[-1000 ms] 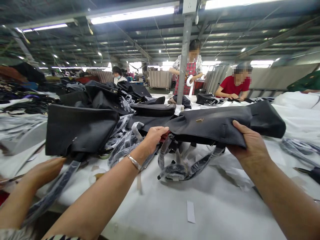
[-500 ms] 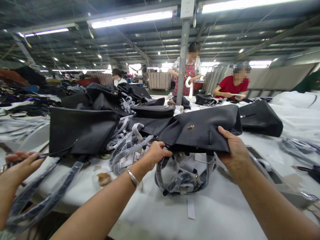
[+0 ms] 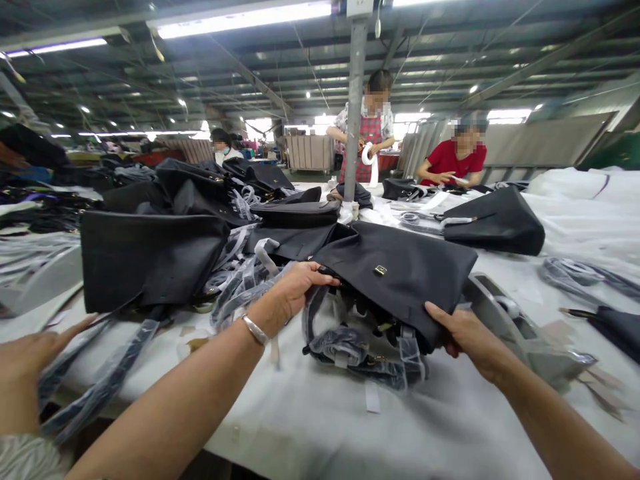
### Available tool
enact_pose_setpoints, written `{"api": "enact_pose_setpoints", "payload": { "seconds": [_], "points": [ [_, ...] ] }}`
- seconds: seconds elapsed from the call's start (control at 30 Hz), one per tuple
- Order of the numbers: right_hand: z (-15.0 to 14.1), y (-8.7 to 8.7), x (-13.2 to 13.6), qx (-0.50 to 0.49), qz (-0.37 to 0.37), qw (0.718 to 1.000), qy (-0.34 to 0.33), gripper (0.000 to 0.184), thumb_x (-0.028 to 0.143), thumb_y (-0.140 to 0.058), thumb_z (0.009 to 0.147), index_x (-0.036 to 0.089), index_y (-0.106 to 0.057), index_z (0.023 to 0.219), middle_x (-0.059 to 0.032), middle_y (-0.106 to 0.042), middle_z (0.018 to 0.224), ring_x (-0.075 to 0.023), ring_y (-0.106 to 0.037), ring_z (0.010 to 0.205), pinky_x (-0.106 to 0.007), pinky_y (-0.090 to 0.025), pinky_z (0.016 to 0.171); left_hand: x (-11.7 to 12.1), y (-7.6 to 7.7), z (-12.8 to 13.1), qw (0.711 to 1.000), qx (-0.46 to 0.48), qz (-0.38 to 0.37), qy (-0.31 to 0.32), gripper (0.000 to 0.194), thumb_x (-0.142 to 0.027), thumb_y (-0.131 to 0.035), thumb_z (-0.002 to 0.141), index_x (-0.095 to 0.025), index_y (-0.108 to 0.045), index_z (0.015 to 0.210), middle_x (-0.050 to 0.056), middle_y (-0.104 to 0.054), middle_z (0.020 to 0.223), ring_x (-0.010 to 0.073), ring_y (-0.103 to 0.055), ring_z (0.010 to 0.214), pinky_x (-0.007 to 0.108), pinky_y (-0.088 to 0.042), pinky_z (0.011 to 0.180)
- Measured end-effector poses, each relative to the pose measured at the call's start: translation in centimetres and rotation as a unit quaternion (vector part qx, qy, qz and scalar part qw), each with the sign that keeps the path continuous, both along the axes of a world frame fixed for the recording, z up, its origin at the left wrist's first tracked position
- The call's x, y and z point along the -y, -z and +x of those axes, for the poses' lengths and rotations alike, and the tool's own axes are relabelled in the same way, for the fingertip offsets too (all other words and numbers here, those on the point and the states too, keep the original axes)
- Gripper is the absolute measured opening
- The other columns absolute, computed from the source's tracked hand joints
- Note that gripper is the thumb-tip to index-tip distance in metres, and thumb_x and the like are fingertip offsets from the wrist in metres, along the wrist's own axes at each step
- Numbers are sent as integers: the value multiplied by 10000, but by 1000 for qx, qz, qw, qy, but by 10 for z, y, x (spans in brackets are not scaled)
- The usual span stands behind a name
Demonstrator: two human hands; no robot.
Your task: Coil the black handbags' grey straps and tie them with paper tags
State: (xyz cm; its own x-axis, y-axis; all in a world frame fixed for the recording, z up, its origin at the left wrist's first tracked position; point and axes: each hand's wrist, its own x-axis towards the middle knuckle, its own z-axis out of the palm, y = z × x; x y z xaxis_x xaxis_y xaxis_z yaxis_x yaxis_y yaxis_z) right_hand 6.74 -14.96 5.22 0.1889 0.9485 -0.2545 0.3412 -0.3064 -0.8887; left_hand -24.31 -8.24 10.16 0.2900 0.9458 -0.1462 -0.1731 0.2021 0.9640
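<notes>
Bag (image 3: 400, 260) of black, leather-like material lies between the two hands, its smooth surface sagging in soft folds near the left hand (image 3: 295, 293). This hand pinches the near edge between thumb and fingers; a plain, silver-coloured bracelet (image 3: 254, 329) goes around its wrist. The right hand (image 3: 470, 337) grips the opposite corner, thumb on top and fingers curled below, partly hidden. Between the hands, a small gold-coloured clasp (image 3: 381, 270) shines on the bag. Below it, straps (image 3: 345, 347) wrapped in crinkled clear plastic hang and coil onto the white table (image 3: 320, 427), where a flat slip (image 3: 372, 397) lies. Just beyond the right hand stands a grey holder (image 3: 530, 347) with a round white roll (image 3: 507, 305). Left of the left hand, a four-cornered second bag (image 3: 150, 253) is near another person's hand (image 3: 30, 353), which is blurred.
</notes>
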Motion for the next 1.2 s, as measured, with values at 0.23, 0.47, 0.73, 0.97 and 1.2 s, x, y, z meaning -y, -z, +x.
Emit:
{"api": "enact_pose_setpoints", "payload": {
  "seconds": [0.23,0.47,0.73,0.97,1.2],
  "points": [
    [-43,-63,77,317,288,903,32,331,503,-498,874,238,-690,829,-41,-675,720,-209,-625,673,-288,-441,591,8,-19,21,997,15,-70,-8,188,-39,-703,625,-137,-561,699,66,-695,685,177,-666,605,288,-561,600],
    [-146,-49,34,159,167,959,-163,468,230,-516,831,119,-507,1286,-132,-598,1236,-241,-575,1095,-343,-436,910,8,-43,24,998,-47,-50,12,103,-18,-616,685,-112,-585,659,80,-685,637,183,-643,541,296,-545,533],
    [-170,-24,2,184,162,968,-59,230,311,-615,774,187,-669,960,-25,-632,746,-191,-573,724,-285,-388,658,6,-38,25,996,-61,-61,28,127,-80,-686,679,-114,-584,610,60,-652,554,160,-610,495,289,-539,548],
    [-155,-51,14,85,136,983,-91,179,277,-471,855,154,-593,808,-30,-640,741,-144,-575,657,-230,-410,566,3,-39,18,995,-90,-21,28,144,-88,-725,666,-99,-592,609,48,-635,514,116,-546,414,220,-452,469],
    [-141,-82,12,250,123,941,-191,96,183,-508,852,157,-559,775,-66,-643,789,-183,-589,722,-265,-418,640,8,-38,17,996,-80,-17,34,208,-80,-661,734,-128,-518,590,42,-634,524,127,-567,425,226,-448,468]
  ]
}}
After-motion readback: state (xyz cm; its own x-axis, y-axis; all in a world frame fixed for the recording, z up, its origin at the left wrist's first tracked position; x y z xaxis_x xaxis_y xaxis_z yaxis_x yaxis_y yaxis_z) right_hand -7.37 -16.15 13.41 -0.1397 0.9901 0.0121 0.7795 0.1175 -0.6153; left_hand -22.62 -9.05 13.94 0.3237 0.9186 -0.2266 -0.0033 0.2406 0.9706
